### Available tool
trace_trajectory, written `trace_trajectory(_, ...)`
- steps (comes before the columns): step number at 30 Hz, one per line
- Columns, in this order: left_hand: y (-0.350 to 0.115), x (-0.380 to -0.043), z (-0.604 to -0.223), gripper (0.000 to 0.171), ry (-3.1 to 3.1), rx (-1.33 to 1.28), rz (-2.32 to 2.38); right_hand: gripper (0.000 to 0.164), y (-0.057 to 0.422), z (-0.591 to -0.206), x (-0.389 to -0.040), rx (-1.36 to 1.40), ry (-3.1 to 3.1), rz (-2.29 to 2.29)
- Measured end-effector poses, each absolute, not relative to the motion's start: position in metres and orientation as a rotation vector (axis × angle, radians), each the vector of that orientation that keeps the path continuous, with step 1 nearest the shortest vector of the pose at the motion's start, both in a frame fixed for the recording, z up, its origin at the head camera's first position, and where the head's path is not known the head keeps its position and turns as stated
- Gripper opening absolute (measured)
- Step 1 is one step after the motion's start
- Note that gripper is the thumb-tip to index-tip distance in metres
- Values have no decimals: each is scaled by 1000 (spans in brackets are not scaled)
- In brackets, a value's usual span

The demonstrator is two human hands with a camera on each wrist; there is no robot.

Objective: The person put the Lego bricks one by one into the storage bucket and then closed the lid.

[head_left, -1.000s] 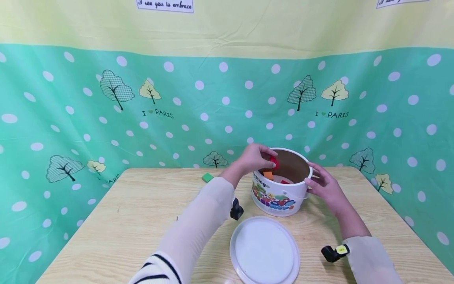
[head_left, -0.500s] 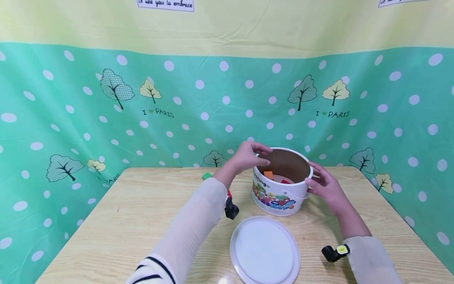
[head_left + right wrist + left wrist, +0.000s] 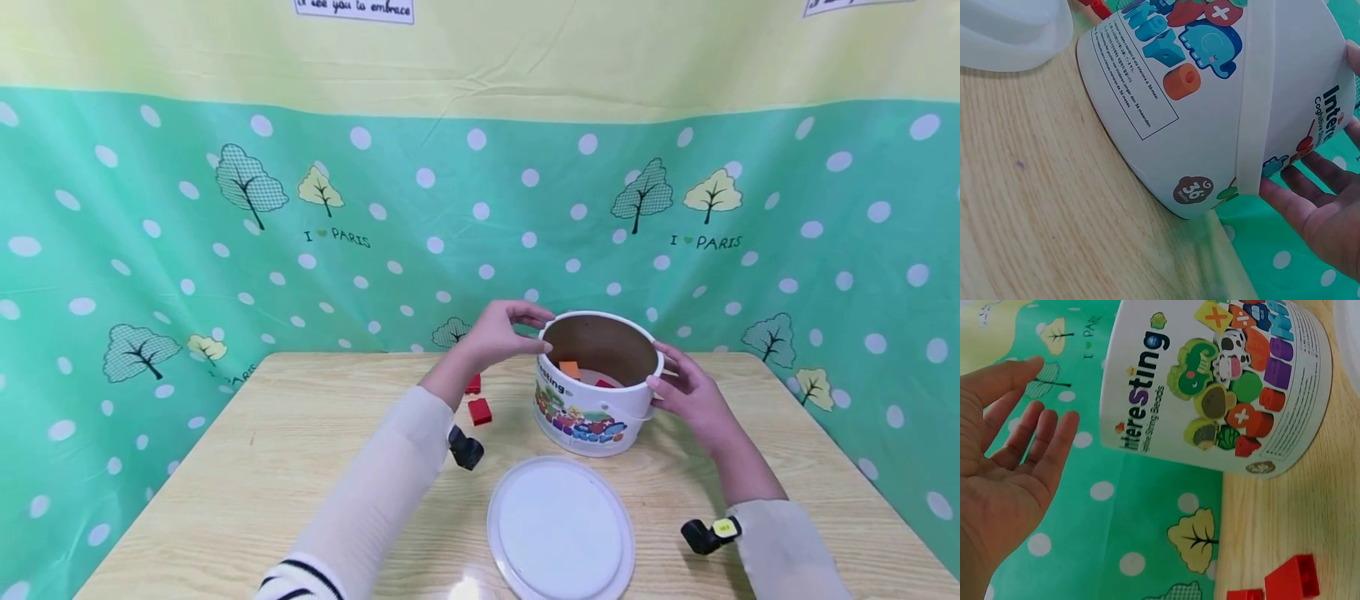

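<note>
A white toy bucket (image 3: 585, 412) with printed pictures stands on the table, its top uncovered. Inside it lie an orange block (image 3: 570, 369) and a red piece (image 3: 604, 383). My left hand (image 3: 504, 333) is just left of the rim, fingers apart and nothing between them; the left wrist view shows that palm (image 3: 1007, 487) bare beside the bucket. On the right, my right hand (image 3: 690, 393) holds the bucket's rim and side between thumb and fingers (image 3: 1297, 200). Two red blocks, a nearer one (image 3: 480, 411) and a farther one (image 3: 473, 384), lie below my left forearm.
A round white lid (image 3: 561, 529) lies on the wooden table (image 3: 315, 467) in front of the bucket. Behind the table hangs a green dotted cloth (image 3: 390, 217). A white carrying handle (image 3: 1257, 94) runs down the bucket's side.
A red ring-like piece held in my left hand over the bucket has been let go. That hand has drawn back left with its fingers spread, uncovering the red blocks. The right hand has stayed put.
</note>
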State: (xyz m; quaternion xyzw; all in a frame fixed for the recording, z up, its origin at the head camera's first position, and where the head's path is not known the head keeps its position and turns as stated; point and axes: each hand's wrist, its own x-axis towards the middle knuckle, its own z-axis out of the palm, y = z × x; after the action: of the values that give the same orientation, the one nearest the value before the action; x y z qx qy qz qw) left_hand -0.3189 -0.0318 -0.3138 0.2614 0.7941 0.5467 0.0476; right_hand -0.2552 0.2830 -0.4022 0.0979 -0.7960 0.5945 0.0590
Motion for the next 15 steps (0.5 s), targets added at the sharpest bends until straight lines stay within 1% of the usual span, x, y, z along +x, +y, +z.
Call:
trace_trajectory(4, -44, -316, -318, 45, 2397, 816, 1683, 70, 283, -402, -256, 291, -2422, 1789)
trace_trajectory(15, -74, -310, -329, 48, 2445, 806, 1683, 68, 282, -403, -255, 311, -2417, 1766)
